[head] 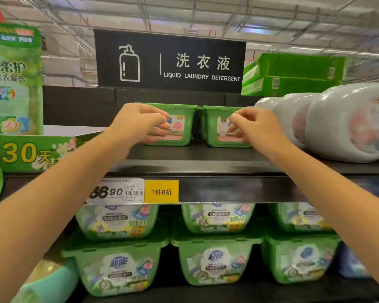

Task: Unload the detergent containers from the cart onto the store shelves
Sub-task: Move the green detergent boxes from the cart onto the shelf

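Below the sign [171, 62], the left hand [140, 123] grips the left tub [185, 127] by its front, the right hand [257, 127] the right tub [212, 130]. Both lie straight ahead, side by side.

Black overhead sign [170, 62], upper centre, is reading "洗衣液 LIQUID LAUNDRY DETERGENT"; yellow shelf tag [161, 192], centre, is showing "1件8折"; green carton [31, 153], left, is showing "30天".

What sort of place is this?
Most likely a supermarket laundry aisle: a black sign reads LIQUID LAUNDRY DETERGENT, a price tag and yellow discount label sit on the shelf edge, and green detergent tubs are stacked below it.
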The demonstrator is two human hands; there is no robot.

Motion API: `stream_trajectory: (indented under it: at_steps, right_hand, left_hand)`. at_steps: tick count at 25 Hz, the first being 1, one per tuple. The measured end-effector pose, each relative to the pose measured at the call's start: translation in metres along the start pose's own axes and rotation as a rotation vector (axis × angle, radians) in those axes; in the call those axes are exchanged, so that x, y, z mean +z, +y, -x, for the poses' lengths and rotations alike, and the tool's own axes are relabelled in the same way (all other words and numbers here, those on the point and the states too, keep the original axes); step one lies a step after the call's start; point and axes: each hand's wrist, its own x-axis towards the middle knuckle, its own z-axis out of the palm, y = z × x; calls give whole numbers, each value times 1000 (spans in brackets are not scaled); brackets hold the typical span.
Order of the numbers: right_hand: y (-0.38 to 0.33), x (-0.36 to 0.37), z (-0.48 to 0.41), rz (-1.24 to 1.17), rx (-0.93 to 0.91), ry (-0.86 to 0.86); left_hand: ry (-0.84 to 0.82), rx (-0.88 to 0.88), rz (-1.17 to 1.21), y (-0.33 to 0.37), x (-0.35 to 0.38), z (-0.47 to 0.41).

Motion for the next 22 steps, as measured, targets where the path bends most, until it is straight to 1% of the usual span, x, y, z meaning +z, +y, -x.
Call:
stream_trajectory:
  at_steps: [2,4,6,8,9,11,13,16,18,22]
  right_hand:
    - [-14,-25,46,-65,-11,169]
    - [-25,-47,98,-169,8,278]
    - [-26,-68,162,-187,58,313]
    - [-12,-89,237,-150,145,296]
    - [-3,-98,277,-120,223,298]
    - [17,-117,368,-42,417,363]
    - [27,-133,454,18,621,443]
    - [27,-156,571,84,873,541]
    - [14,-171,640,91,1020,606]
    - [-28,-212,760,135,1243,773]
  left_hand:
    - [-7,134,77,3,1,45]
    - [-93,250,148,-1,4,92]
    - [-252,230,222,-14,12,140]
    - [-359,141,267,-38,27,182]
    - [-393,81,284,-54,39,201]
    - [-449,-71,295,-88,71,244]
    - [-516,-185,263,-119,105,290]
    - [-747,-344,204,-155,154,373]
    - [-886,-445,186,-170,181,428]
    - [-1163,-557,78,-176,226,527]
